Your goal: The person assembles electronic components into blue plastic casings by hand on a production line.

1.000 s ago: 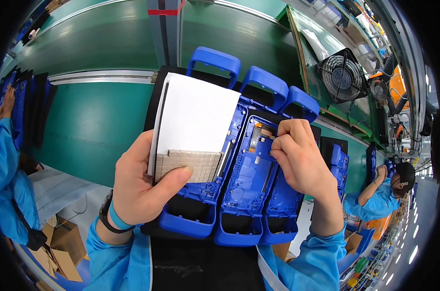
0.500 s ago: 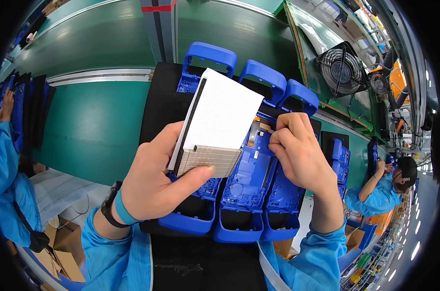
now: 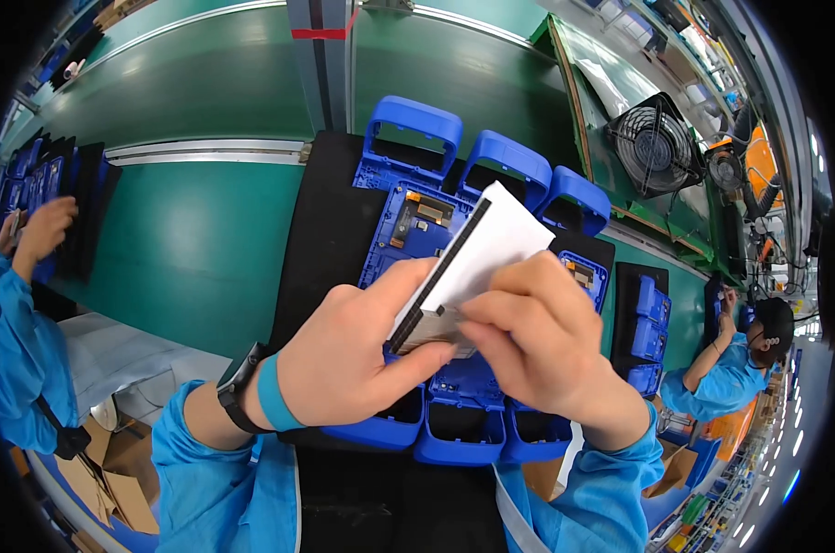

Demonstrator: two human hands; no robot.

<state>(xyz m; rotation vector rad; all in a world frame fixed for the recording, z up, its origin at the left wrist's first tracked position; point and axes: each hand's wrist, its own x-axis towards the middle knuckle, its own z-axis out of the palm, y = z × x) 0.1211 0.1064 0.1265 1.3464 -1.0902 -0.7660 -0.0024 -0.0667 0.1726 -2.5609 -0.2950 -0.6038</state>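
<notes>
White paper tops the thin sheet stack [image 3: 509, 230] that I hold aslant over the work, its black edge turned toward my left. My left grip [image 3: 353, 355] clamps it low down, the thumb lying across a grid of small grey squares [image 3: 426, 329] at its near end. My right grip [image 3: 551, 341] is at that same end, thumb and forefinger brought close together at the grid; I cannot tell whether a square sits between their tips.

Beneath the stack, blue plastic housings [image 3: 415, 112] lie side by side on a black mat [image 3: 321, 217], with my hands and the stack covering much of their middles. Just left of the stack, copper-coloured ribbon pieces [image 3: 434, 207] show inside one of them. The mat rests on the green desk [image 3: 196, 230].

To my right, further blue parts [image 3: 652, 318] sit on another dark mat, and a black fan [image 3: 657, 147] stands beyond, near the far edge. A turquoise band [image 3: 277, 392] and a black watch [image 3: 242, 380] circle my left wrist. On the left, a co-worker's hand [image 3: 47, 230] is near more blue housings; another co-worker [image 3: 726, 369] in a blue smock works at the far right.
</notes>
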